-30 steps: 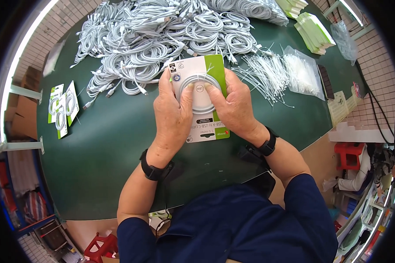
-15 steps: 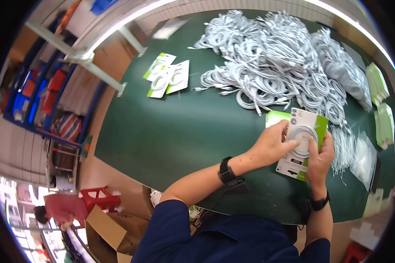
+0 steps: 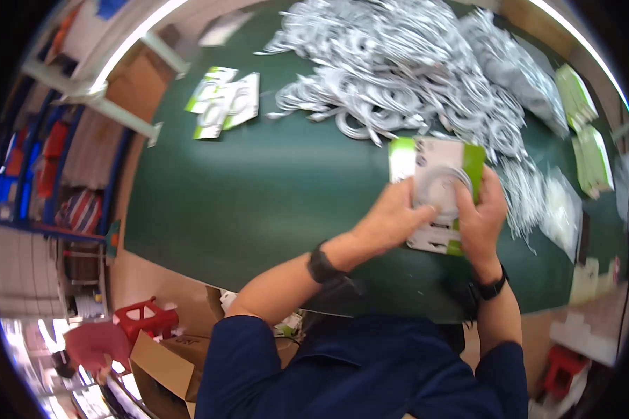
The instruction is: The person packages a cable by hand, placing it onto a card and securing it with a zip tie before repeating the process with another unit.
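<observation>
A white and green packaging card (image 3: 430, 158) with a coiled white cable (image 3: 443, 190) on its face is held up over the green table (image 3: 279, 188). My left hand (image 3: 393, 215) grips the card's left edge, its thumb on the lower part of the coil. Round the right edge my right hand (image 3: 483, 215) is closed, with its thumb pressing on the coil. Behind the held card, another green and white card (image 3: 401, 157) shows in part. A large heap of coiled white cables (image 3: 398, 77) lies just beyond my hands.
Several carded cables (image 3: 223, 101) lie at the far left of the table. Right of my hands are a bundle of thin white ties (image 3: 521, 199), a clear bag (image 3: 562, 209) and stacks of green-edged cards (image 3: 591, 160). A cardboard box (image 3: 164, 366) stands below left; a person (image 3: 94, 349) sits beyond.
The view has shifted, so the table and heap appear higher and further left. Both hands keep hold of the card, and my left thumb has moved lower on the coil.
</observation>
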Demonstrator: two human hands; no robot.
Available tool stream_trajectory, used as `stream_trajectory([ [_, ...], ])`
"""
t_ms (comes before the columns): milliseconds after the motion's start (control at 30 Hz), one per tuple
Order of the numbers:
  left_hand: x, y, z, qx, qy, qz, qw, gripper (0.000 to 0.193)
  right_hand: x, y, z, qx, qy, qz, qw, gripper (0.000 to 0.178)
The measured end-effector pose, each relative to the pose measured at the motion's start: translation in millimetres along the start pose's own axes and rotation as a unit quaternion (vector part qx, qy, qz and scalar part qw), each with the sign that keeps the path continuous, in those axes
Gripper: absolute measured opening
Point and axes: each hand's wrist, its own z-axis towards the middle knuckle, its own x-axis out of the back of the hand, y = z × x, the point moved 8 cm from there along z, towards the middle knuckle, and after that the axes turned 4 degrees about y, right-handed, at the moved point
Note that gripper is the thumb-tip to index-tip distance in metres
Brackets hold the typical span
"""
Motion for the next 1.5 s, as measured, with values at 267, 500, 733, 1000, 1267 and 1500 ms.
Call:
stream_trajectory([
  [267, -4.3, 90.4, -30.7, -0.372, 0.159, 0.410, 0.818, 0.052, -13.9, 6.8, 17.5, -0.068, -0.013, 0.207, 0.976, 0.036],
  [500, -42.2, 79.7, -24.9, -0.414, -0.003, 0.513, 0.752, 0.025, -8.3, 11.9, 10.8, -0.074, -0.024, 0.157, 0.985, 0.038],
  [733, -33.0, 67.1, -9.2, -0.328, -0.010, 0.451, 0.830, 0.022, -8.4, 11.5, 9.0, -0.091, -0.025, 0.158, 0.983, 0.039],
  [1000, -14.8, 44.6, 0.4, -0.260, -0.015, 0.369, 0.892, 0.021, -13.3, 12.8, 5.8, -0.093, -0.022, 0.159, 0.983, 0.038],
  [1267, 7.8, 59.8, -9.7, -0.232, 0.098, 0.259, 0.933, 0.043, -3.2, 4.3, 18.3, -0.078, -0.016, 0.137, 0.987, 0.037],
  [1500, 27.2, 15.8, -3.7, 0.026, 0.090, 0.100, 0.991, 0.039, -21.5, -14.1, 2.5, 0.041, -0.040, 0.079, 0.995, 0.044],
])
